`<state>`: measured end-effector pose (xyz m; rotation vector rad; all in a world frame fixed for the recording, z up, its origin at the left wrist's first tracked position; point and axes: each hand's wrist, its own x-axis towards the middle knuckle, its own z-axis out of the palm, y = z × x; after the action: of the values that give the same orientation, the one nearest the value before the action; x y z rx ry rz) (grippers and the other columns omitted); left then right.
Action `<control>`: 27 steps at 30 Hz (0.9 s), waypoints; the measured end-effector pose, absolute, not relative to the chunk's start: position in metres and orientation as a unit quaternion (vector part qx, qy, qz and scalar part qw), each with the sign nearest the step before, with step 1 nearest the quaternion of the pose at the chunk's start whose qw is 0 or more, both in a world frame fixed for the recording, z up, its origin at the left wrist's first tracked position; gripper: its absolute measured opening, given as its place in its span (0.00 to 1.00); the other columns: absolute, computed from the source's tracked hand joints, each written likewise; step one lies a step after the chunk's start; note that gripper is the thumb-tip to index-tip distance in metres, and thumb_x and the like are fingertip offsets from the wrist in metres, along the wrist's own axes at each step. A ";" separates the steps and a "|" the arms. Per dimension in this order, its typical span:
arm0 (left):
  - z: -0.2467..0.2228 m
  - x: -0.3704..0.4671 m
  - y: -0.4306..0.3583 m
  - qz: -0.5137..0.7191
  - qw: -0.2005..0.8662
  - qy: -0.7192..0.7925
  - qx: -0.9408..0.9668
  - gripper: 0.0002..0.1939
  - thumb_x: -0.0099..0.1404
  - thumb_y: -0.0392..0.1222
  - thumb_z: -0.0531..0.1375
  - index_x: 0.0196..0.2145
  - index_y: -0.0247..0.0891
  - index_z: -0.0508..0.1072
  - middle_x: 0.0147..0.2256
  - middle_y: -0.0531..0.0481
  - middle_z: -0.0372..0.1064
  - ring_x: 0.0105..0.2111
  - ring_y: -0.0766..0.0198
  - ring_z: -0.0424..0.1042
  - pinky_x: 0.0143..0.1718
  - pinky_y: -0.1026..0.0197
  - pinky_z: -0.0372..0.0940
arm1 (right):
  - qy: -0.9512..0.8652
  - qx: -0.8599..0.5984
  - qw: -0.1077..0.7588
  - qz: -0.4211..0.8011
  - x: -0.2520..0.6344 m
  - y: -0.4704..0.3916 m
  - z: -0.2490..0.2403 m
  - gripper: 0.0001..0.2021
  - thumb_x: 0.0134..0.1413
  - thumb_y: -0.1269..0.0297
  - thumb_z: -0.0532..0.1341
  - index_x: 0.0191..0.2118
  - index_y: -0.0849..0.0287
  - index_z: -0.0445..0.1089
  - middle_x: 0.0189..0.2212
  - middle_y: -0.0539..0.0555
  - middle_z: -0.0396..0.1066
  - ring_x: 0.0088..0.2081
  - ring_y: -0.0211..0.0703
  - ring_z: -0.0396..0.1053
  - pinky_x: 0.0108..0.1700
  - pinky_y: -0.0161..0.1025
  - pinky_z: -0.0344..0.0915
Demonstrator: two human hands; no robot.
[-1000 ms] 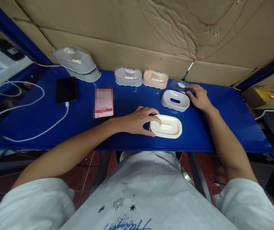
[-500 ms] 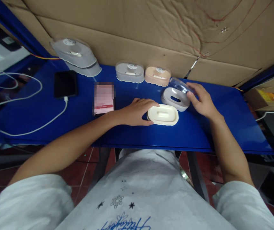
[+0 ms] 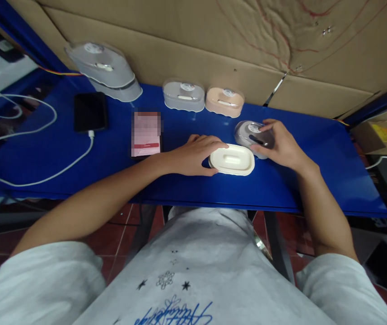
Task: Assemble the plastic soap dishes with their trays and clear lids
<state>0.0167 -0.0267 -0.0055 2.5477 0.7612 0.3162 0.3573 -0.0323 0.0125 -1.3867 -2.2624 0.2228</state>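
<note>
Two oval soap boxes lay on the blue counter (image 3: pixel 112 158): left hand (image 3: pixel 193 155) gripped the cream tray (image 3: pixel 232 159), right hand (image 3: pixel 277 144) pressed a clear lid (image 3: pixel 250 132) onto the grey box (image 3: pixel 263 153).

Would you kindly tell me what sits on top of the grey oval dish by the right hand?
A clear plastic lid covers the grey oval dish, held by the right hand. Fingers hide its right edge, so its seating is unclear.

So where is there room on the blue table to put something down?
Bare table right of the right hand, and between the white cable and left hand. Crowded around the cream dish and grey box.
</note>
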 end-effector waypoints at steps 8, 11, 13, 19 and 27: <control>-0.008 0.016 -0.025 0.117 0.224 0.270 0.929 0.37 0.68 0.55 0.64 0.70 0.45 0.62 0.69 0.38 0.63 0.68 0.42 0.62 0.65 0.43 0.50 | -0.830 -0.493 0.253 0.070 0.375 -0.039 0.028 0.28 0.59 0.37 0.69 0.55 0.47 0.64 0.60 0.63 0.67 0.64 0.66 0.65 0.66 0.67 0.63; -0.009 0.016 -0.025 0.120 0.226 0.270 0.928 0.37 0.68 0.56 0.64 0.70 0.45 0.62 0.69 0.38 0.62 0.67 0.41 0.62 0.65 0.42 0.51 | -0.839 -0.495 0.209 0.081 0.374 -0.041 0.023 0.34 0.57 0.36 0.70 0.60 0.49 0.63 0.62 0.64 0.64 0.65 0.70 0.63 0.68 0.68 0.61; -0.009 0.016 -0.024 0.120 0.228 0.270 0.928 0.37 0.67 0.56 0.64 0.70 0.44 0.62 0.69 0.37 0.62 0.67 0.41 0.62 0.65 0.42 0.51 | -0.844 -0.495 0.190 0.085 0.369 -0.041 0.020 0.35 0.59 0.35 0.68 0.63 0.50 0.61 0.64 0.65 0.63 0.66 0.72 0.62 0.69 0.69 0.59; -0.008 0.016 -0.025 0.122 0.232 0.265 0.928 0.37 0.67 0.55 0.64 0.70 0.44 0.62 0.70 0.38 0.62 0.67 0.41 0.62 0.65 0.42 0.50 | -0.849 -0.479 0.199 0.103 0.362 -0.038 0.019 0.34 0.62 0.36 0.66 0.65 0.51 0.61 0.68 0.68 0.61 0.69 0.69 0.60 0.70 0.68 0.59; -0.005 0.016 -0.026 0.113 0.237 0.271 0.926 0.37 0.67 0.55 0.64 0.70 0.44 0.63 0.71 0.39 0.62 0.68 0.40 0.61 0.65 0.42 0.50 | -0.854 -0.460 0.216 0.107 0.365 -0.031 0.014 0.35 0.61 0.41 0.68 0.65 0.56 0.64 0.67 0.69 0.64 0.69 0.66 0.63 0.71 0.63 0.60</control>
<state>0.0161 -0.0261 -0.0046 2.5390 0.7442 0.3097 0.3654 -0.0308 0.0144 -1.2760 -2.3675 0.2969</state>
